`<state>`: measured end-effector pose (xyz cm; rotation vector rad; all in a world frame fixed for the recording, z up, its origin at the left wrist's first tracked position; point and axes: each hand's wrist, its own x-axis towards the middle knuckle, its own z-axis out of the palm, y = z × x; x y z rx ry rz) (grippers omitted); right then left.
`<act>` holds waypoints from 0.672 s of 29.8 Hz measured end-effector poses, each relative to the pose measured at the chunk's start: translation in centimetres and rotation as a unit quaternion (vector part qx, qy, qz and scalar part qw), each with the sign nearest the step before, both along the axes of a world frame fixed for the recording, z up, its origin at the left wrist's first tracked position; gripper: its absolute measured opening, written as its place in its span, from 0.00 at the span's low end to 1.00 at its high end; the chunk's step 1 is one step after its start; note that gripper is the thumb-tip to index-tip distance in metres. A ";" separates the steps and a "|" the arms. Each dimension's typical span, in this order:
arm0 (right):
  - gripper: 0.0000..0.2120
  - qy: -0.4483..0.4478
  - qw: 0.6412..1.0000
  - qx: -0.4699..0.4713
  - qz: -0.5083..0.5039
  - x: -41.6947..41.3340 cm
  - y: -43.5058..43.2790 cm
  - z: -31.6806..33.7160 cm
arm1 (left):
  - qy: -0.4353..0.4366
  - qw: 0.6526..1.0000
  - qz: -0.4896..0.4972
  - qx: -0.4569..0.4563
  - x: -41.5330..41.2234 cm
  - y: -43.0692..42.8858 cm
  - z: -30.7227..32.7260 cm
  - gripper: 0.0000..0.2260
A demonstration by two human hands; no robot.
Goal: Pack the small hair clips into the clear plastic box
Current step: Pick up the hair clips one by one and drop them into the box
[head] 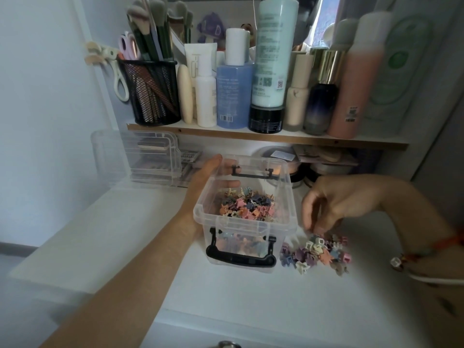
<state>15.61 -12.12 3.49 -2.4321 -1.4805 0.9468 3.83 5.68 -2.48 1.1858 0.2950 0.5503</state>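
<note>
Your left hand reaches in from the near left and holds the clear plastic box at its far left corner. The thumb lies along the outside of the rim, and the fingers show through the plastic, curled around that corner. The box stands upright and lidless on the white tabletop, with one black handle hanging down on its near side and a second one on its far side. A mixed heap of small hair clips in pink, orange, blue and purple already covers the bottom of the box. Just to the right of the box, near its near right corner, more loose clips lie in a pile on the tabletop. Your right hand hangs over the far edge of that pile with its fingers pointing down and drawn together at the tips. The fingertips are blurred, so I cannot tell whether they pinch a clip or only touch the pile. A beaded bracelet sits on that wrist. Beyond the box, a shelf carries bottles and a black mesh cup of brushes, and a clear organiser stands below it at the far left.
</note>
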 end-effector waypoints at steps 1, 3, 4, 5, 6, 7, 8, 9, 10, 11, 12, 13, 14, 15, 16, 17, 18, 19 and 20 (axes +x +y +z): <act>0.11 -0.003 1.000 0.016 -0.008 0.1 0.0 0.0 | -0.001 1.000 0.000 -0.001 0.0 0.0 0.0 0.14; 0.11 -0.014 0.996 0.085 -0.039 0.3 -0.1 0.2 | -0.003 1.000 -0.001 -0.004 0.1 0.0 -0.1 0.15; 0.10 -0.021 0.987 0.148 -0.060 0.4 0.0 0.4 | -0.002 1.000 -0.004 -0.004 0.1 0.0 -0.1 0.15; 0.09 -0.015 0.970 0.231 -0.081 0.3 0.1 0.6 | -0.001 1.000 -0.006 -0.004 0.1 0.0 -0.1 0.15; 0.08 0.011 0.942 0.321 -0.100 0.0 0.2 0.9 | 0.001 1.000 -0.006 -0.004 0.1 0.0 -0.1 0.15; 0.07 0.054 0.906 0.404 -0.112 -0.5 0.3 1.2 | 0.003 1.000 -0.007 -0.003 0.1 0.1 -0.1 0.15; 0.06 0.096 0.872 0.467 -0.114 -1.1 0.5 1.5 | 0.005 1.000 -0.006 -0.002 0.1 0.1 -0.2 0.15; 0.06 0.130 0.847 0.504 -0.108 -1.6 0.7 1.7 | 0.007 1.000 -0.004 -0.001 0.1 0.1 -0.2 0.15; 0.06 0.147 0.839 0.515 -0.099 -2.0 0.9 1.7 | 0.009 1.000 -0.002 0.000 0.1 0.1 -0.2 0.15; 0.08 0.146 0.845 0.507 -0.088 -2.3 1.1 1.7 | 0.013 1.000 0.000 0.001 0.1 0.1 -0.2 0.15; 0.08 0.130 0.857 0.493 -0.078 -2.5 1.3 1.5 | 0.017 1.000 0.000 0.000 0.2 0.1 -0.2 0.15; 0.08 0.110 0.868 0.479 -0.073 -2.5 1.3 1.4 | 0.019 1.000 0.001 -0.002 0.2 0.2 -0.3 0.15; 0.08 0.096 0.877 0.466 -0.073 -2.3 1.3 1.4 | 0.018 1.000 0.000 -0.006 0.1 0.1 -0.3 0.15; 0.08 0.082 0.889 0.445 -0.073 -2.0 1.0 1.5 | 0.016 1.000 -0.002 -0.010 0.1 0.1 -0.2 0.15; 0.08 0.068 0.907 0.411 -0.067 -1.5 0.5 1.6 | 0.012 1.000 -0.002 -0.013 0.1 0.1 -0.2 0.15; 0.07 0.061 0.928 0.363 -0.053 -1.3 0.0 1.7 | 0.011 1.000 -0.003 -0.016 0.1 0.0 -0.1 0.15; 0.06 0.056 0.950 0.304 -0.035 -1.1 -0.5 1.8 | 0.011 1.000 -0.002 -0.019 0.1 0.0 -0.1 0.15; 0.05 0.050 0.968 0.243 -0.020 -0.8 -1.0 1.8 | 0.012 1.000 -0.003 -0.020 0.0 0.0 0.0 0.15; 0.05 0.037 0.982 0.187 -0.011 -0.5 -1.2 1.7 | 0.013 1.000 -0.003 -0.020 0.0 -0.1 0.0 0.15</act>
